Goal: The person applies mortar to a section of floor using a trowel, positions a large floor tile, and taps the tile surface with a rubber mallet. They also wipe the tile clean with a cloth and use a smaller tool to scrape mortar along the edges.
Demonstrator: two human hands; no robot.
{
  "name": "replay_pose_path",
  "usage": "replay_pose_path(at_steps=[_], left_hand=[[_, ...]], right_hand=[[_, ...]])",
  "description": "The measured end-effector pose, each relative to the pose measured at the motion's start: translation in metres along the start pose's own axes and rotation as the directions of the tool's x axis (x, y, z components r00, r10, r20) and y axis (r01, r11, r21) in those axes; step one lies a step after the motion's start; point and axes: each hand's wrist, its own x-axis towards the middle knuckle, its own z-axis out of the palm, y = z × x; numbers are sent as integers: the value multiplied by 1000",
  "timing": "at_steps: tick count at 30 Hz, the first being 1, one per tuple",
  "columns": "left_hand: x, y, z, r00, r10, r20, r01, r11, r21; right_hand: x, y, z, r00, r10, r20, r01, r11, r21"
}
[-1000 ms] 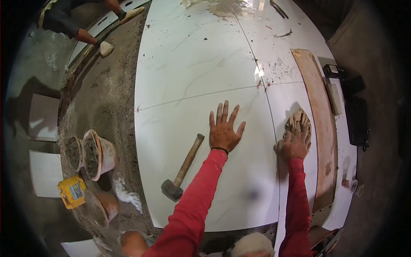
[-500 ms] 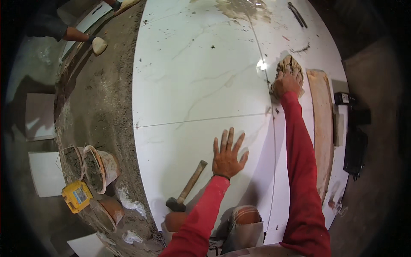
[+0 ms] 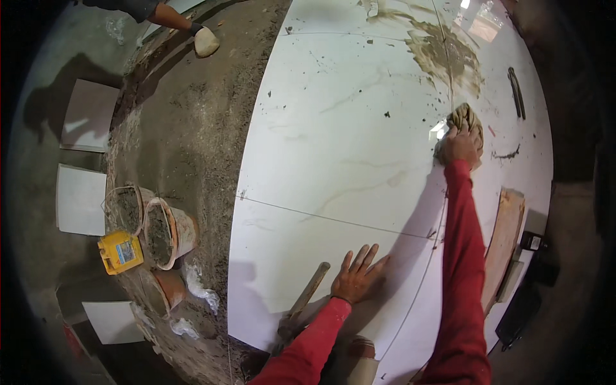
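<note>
My right hand (image 3: 463,149) presses a crumpled, dirty beige rag (image 3: 467,119) onto the white marbled floor tiles (image 3: 346,147), along the joint between them. Its fingers curl over the cloth. Just beyond the rag, a brown smear of wet grout or cement (image 3: 459,61) covers part of that joint. Closer in, my left hand (image 3: 359,276) rests flat on the near tile, fingers stretched, holding nothing. Beside it lies a hammer (image 3: 308,295) with a wooden handle; my left sleeve partly hides its head.
Pincers (image 3: 517,95) and dark crumbs lie on the tiles at right, near a wooden board (image 3: 504,244). Left of the tile edge is a rough mortar bed (image 3: 199,128) with buckets (image 3: 170,234) and a yellow case (image 3: 120,252). A co-worker's hand touches a pale rounded thing (image 3: 206,42).
My right hand has pushed the rag farther forward along the joint, toward the smear. The whole view has shifted and turned. My left hand still lies flat on the tile by the hammer.
</note>
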Motion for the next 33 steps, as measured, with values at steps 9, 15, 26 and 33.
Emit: replay_pose_path(at_steps=[9, 15, 26, 33], left_hand=[[28, -16, -29, 998, -44, -34, 36, 982, -185], [209, -109, -40, 876, -432, -216, 397, 898, -189], [328, -152, -52, 671, -705, -230, 671, 709, -217], [310, -184, -30, 640, -712, -289, 718, 688, -104]], right_hand=[[-12, -15, -10, 977, -213, 28, 206, 964, 168], [-14, -8, -11, 983, -184, 27, 179, 975, 134], [4, -11, -38, 983, -168, -67, 180, 953, 245], [-36, -112, -19, 993, -66, -95, 90, 955, 282]])
